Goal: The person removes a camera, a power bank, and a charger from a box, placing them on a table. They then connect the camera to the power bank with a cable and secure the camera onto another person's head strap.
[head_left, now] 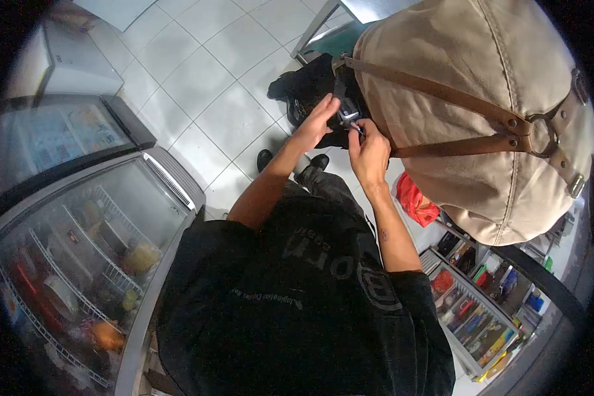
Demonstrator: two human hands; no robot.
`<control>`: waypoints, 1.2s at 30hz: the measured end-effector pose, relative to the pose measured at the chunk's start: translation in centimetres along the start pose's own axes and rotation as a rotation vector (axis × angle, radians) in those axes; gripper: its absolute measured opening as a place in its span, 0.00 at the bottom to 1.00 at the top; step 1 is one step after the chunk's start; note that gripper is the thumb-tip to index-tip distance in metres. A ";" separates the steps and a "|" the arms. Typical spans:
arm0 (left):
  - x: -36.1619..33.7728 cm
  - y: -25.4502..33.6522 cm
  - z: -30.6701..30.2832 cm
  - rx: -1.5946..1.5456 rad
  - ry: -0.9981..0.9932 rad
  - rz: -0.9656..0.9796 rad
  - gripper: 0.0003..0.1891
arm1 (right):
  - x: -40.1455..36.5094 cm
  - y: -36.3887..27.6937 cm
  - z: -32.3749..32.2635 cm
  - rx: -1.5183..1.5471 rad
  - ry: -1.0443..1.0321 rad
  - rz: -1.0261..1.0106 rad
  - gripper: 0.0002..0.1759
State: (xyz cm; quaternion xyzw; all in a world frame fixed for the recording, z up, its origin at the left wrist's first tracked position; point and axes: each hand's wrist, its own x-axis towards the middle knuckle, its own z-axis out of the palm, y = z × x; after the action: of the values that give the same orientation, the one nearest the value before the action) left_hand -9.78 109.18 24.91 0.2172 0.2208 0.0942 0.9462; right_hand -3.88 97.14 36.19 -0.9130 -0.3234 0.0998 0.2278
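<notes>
My left hand [315,124] has its fingers stretched out beside a small grey-and-black object [348,116]. My right hand [371,155] pinches the lower end of that object between thumb and fingers; its exact kind is too small to make out. Behind it is a bunched black cloth or pouch [303,84]. Close by on the right bulges a large beige cloth surface [442,119] with brown leather straps [452,92] meeting at a metal ring. It looks like a garment on a person's back, though no head shows.
A glass-topped display freezer [171,178] with wire baskets and packed goods stands on the left. White floor tiles [198,79] lie ahead. A red plastic bag [416,199] sits below the beige cloth. Shelving [472,317] with colourful items is at lower right. A metal-framed table [376,9] is at the top.
</notes>
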 end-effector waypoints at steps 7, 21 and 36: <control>1.4 -0.3 -0.7 0.290 0.123 0.203 0.08 | -0.9 -0.8 -0.2 0.154 0.133 0.006 0.08; -2.4 6.0 0.3 1.207 -0.155 0.748 0.26 | -0.9 0.1 0.3 0.202 0.128 -0.173 0.07; -3.2 7.5 1.4 0.438 0.078 0.695 0.28 | -2.6 -0.9 -1.5 0.337 0.083 -0.079 0.24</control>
State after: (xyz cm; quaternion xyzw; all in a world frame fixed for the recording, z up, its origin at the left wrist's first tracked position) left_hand -12.62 114.39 30.64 0.4712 0.1847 0.3670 0.7805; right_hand -5.87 95.55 38.03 -0.8517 -0.3281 0.1059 0.3946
